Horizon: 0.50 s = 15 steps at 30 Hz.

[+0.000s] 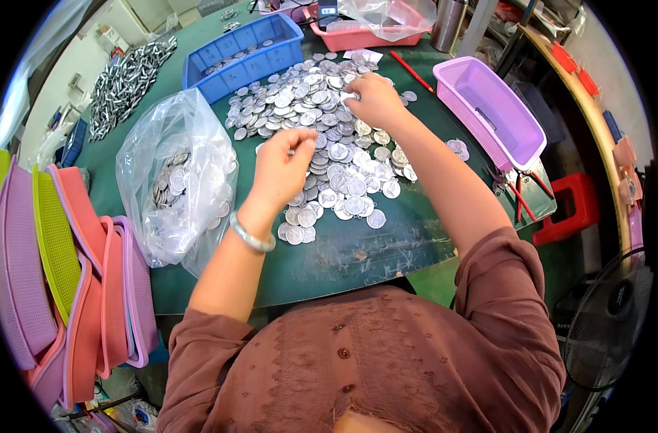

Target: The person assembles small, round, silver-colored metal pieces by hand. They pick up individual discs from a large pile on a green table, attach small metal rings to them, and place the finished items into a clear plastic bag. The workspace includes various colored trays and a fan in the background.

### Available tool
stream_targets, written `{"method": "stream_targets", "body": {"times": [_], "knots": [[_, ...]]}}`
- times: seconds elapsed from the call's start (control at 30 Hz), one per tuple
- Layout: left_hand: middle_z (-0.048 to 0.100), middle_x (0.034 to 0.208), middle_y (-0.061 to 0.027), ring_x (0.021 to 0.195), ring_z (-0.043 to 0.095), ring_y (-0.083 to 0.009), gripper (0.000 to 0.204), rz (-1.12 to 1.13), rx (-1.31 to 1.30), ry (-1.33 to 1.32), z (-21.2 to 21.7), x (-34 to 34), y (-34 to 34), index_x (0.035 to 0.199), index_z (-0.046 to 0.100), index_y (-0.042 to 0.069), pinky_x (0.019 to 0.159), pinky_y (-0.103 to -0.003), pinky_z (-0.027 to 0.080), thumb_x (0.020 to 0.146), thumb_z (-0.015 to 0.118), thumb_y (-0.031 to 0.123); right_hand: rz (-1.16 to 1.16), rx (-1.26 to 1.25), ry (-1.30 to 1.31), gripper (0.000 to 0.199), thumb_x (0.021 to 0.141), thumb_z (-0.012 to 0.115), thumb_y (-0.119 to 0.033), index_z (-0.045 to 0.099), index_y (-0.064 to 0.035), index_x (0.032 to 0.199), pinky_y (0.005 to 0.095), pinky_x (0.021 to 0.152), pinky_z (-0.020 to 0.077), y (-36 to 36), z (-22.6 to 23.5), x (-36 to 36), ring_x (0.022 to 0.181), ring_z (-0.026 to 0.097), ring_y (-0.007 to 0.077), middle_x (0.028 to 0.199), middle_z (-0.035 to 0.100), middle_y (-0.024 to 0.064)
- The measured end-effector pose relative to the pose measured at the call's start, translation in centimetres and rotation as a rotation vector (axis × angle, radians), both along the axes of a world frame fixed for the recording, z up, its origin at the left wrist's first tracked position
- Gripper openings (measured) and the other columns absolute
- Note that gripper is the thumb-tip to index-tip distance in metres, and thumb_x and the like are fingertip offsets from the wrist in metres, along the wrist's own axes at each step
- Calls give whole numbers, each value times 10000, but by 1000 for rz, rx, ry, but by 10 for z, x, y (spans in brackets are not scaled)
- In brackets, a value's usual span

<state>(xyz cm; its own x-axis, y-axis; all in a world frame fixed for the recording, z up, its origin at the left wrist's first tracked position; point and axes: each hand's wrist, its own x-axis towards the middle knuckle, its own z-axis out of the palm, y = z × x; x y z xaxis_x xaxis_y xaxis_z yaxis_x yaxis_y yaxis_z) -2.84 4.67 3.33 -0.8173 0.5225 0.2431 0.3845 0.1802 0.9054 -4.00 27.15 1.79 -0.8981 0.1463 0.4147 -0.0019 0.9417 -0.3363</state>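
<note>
A broad heap of round silver-coloured medals (329,155) lies spread over the green table; small loops show on some rims. My left hand (285,164) hovers at the heap's left side, its thumb and fingers pinched together. What is in that pinch, if anything, is hidden. At the far right part of the heap, my right hand (378,101) has its fingers and thumb bent around the edge of a medal (349,97). More medals show through a clear plastic bag (145,148) left of my left forearm. Several also lie inside a blue bin (249,67) behind the heap.
A purple basket (513,133) stands at the right, with red-handled pliers (520,198) near it and a red stick (412,71) beyond. Small metal parts (130,83) are piled far left. Stacked baskets (90,289) flank the table's left; a fan (607,317) stands right.
</note>
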Motion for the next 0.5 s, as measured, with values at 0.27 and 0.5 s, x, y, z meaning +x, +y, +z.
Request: {"method": "stream_targets", "body": {"times": [0.27, 0.5], "knots": [[562, 790, -40, 634, 495, -69, 139, 39, 98, -56, -24, 4, -31, 900, 614, -6, 563, -200, 403, 799, 539, 53, -13, 36, -162, 197, 624, 640, -207, 635, -113, 796, 404, 813, 401, -12, -8, -37, 973, 487, 309, 958, 537, 122], [551, 787, -34, 606, 478, -55, 125, 14, 154, -78, -39, 5, -34, 884, 614, -13, 544, -194, 394, 796, 548, 46, -37, -37, -368, 236, 611, 662, -223, 622, -126, 821, 441, 831, 357, -24, 8, -40, 1012, 451, 283, 998, 521, 101]]}}
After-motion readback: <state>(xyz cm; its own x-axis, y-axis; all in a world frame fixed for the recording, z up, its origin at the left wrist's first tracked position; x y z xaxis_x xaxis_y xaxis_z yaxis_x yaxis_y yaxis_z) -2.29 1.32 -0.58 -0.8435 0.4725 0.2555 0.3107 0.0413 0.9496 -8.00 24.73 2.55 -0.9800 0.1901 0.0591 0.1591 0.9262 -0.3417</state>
